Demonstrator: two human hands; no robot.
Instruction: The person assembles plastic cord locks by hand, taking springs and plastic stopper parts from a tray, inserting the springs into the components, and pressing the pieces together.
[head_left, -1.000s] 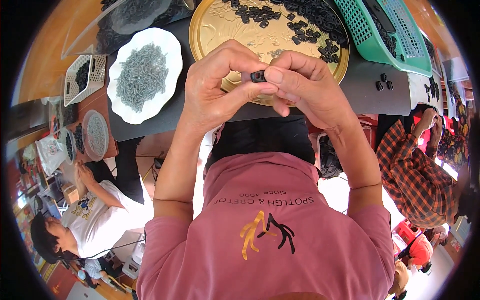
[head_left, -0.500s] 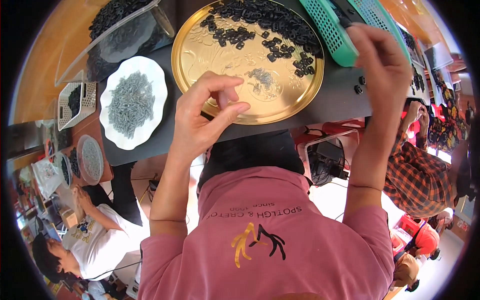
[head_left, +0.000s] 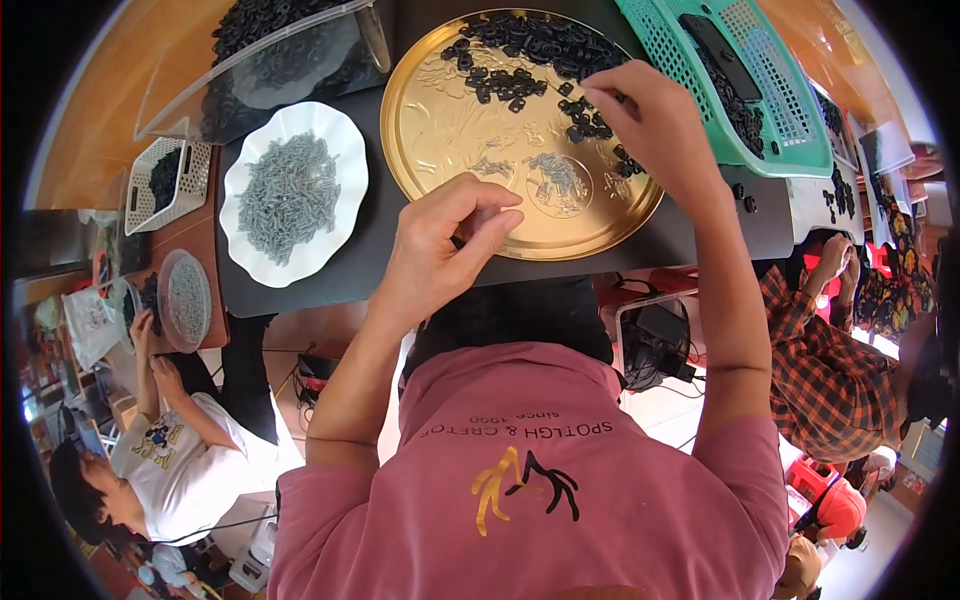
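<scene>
With right hand [head_left: 645,112], reaches over black pieces [head_left: 585,128] on gold tray [head_left: 430,110], cannot tell if clamped on one; with left hand [head_left: 445,238], holds fingertips close together, cannot tell if gripping, near silver pins [head_left: 558,178] rightward; has white dish [head_left: 236,205] left of it.

Right fingers [head_left: 607,78] partly hidden, clear bin [head_left: 290,72] cropped

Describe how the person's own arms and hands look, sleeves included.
The left hand and right hand are bare, with no gloves visible. The forearms are uncovered too. Plain, dusty-pink short sleeves belong to a matching T-shirt.
</scene>
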